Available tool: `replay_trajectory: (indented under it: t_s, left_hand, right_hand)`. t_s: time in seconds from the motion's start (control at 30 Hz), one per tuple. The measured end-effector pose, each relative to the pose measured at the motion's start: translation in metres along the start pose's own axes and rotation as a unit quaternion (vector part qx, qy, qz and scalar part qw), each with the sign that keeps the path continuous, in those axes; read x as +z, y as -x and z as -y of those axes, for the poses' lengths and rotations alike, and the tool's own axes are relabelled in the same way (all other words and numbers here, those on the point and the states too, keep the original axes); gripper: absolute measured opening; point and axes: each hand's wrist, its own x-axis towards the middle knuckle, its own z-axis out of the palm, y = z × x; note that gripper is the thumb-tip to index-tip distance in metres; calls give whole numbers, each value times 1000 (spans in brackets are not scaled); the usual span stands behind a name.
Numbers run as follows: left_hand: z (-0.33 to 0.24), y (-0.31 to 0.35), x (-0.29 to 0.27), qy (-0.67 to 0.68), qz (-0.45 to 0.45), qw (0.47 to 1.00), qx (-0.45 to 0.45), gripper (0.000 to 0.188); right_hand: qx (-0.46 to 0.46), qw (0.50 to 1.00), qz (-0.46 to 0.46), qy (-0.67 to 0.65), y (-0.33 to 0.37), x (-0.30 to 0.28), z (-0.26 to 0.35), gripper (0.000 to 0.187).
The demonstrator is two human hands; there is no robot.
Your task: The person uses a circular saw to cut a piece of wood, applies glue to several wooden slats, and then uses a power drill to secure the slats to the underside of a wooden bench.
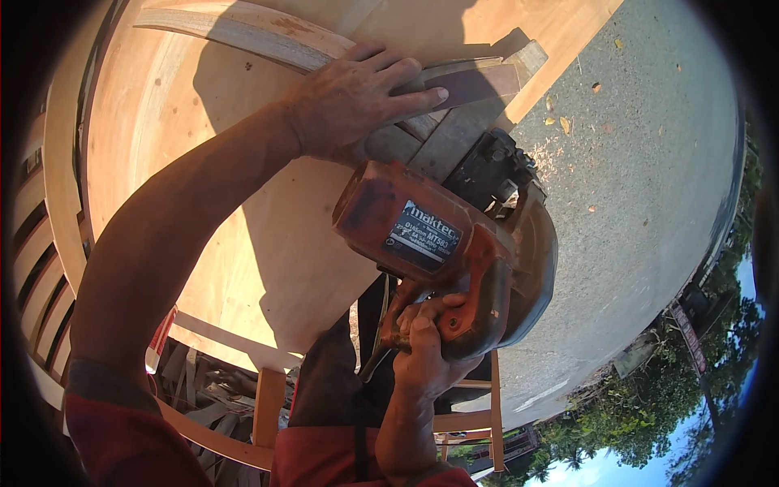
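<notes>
My right hand [426,349] is wrapped round the rear handle of an orange-red circular saw [389,211]. The saw's dark metal base [479,174] meets a short grey wooden board [458,138] near the tabletop's right edge. Over several wood pieces just beyond the saw, my left hand [361,101] lies with fingers and thumb spread, pressing down on them. Its thumb points at a flat dark brown strip [479,85]. A long curved wooden piece [243,36] runs leftward from under my left fingers. The saw blade is hidden by its guard [535,260].
The pale plywood tabletop [276,211] carries the work, its right edge dropping to concrete ground [641,162] with sawdust and leaves. Slatted wooden furniture [49,268] stands at the left. Wood offcuts [211,390] lie below the near edge, beside a wooden frame [268,406].
</notes>
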Motion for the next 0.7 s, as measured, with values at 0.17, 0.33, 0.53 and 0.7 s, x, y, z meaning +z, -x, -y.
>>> replay_trajectory:
  t_s: [0.17, 0.33, 0.53, 0.7]
  left_hand:
    - [0, 0, 1, -4, 1, 1000, -1, 103]
    - [1, 1, 3, 1, -4, 1000, 1, 102]
    - [1, 0, 3, 0, -9, 1000, 6, 97]
    - [3, 0, 5, -10, -12, 1000, 19, 89]
  right_hand:
    - [-17, 1000, 3, -9, -3, 2, -1, 45]
    - [-39, 994, 22, -103, -6, 3, -2, 40]
    - [-22, 997, 23, -66, -8, 5, 3, 44]
    - [-15, 999, 23, -47, -11, 6, 4, 46]
